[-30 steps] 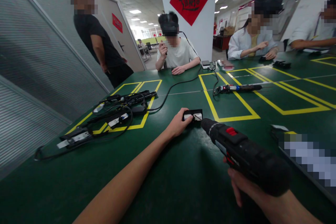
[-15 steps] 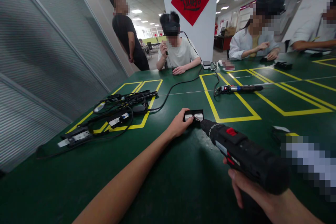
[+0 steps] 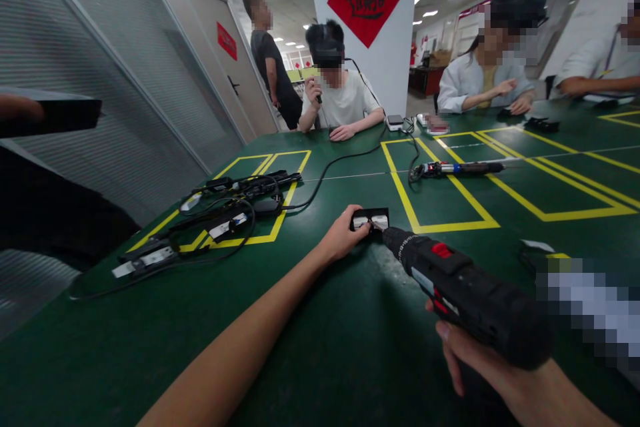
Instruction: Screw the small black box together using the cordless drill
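My left hand (image 3: pixel 344 235) grips a small black box-like part (image 3: pixel 381 213) with shiny silver pieces in its face, keeping it on the green table (image 3: pixel 320 320). In my right hand (image 3: pixel 470 340) is a black cordless drill (image 3: pixel 450 280) with red switches, its body tilted toward the part. The bit (image 3: pixel 380 227) reaches the part's face beside my left thumb; whether it sits in a screw is too small to tell. The drill's handle is mostly hidden behind its body and my fingers.
Black cables and adapters (image 3: pixel 240 207) lie at left within yellow tape. An electric screwdriver (image 3: pixel 455 169) with a cord lies ahead right. A blurred-out object (image 3: pixel 595 307) is at the right edge. Several people sit across the table; a person in dark trousers (image 3: pixel 50 207) is close on the left.
A person carrying a dark flat object has come into view at the left edge. The standing person at the back appears farther right. My hands, the drill and the part hold nearly still.
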`<control>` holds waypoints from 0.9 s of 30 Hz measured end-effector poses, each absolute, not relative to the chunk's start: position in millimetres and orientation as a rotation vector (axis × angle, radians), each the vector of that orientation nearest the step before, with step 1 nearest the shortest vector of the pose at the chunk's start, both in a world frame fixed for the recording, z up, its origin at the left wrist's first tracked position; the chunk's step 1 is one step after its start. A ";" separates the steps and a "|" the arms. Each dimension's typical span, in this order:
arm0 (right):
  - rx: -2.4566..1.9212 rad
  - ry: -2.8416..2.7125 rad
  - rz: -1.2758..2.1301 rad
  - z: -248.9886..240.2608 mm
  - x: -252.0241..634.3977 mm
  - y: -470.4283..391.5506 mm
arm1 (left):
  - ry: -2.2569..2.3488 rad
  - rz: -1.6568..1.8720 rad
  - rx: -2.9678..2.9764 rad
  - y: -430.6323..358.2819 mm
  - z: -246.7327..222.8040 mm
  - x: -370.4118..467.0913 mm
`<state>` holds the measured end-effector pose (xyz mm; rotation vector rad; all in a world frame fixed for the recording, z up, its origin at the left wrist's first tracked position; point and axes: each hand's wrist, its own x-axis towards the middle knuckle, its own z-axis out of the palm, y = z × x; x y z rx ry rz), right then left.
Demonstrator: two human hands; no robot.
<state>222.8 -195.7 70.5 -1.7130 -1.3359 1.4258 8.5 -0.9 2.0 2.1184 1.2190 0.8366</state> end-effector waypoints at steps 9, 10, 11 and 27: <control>-1.719 -1.305 1.385 76.3 218.2 -198.3 | 1.225 0.819 2.108 -1.4 3.7 8.3; -1.708 -1.308 1.384 76.4 218.1 -198.1 | 1.225 0.819 2.107 -1.5 3.9 8.4; -1.700 -1.313 1.383 76.0 218.3 -197.8 | 1.225 0.819 2.108 -1.5 3.9 8.5; -1.672 -1.445 1.466 75.4 227.4 -192.2 | 1.180 0.809 2.138 -1.3 3.0 6.4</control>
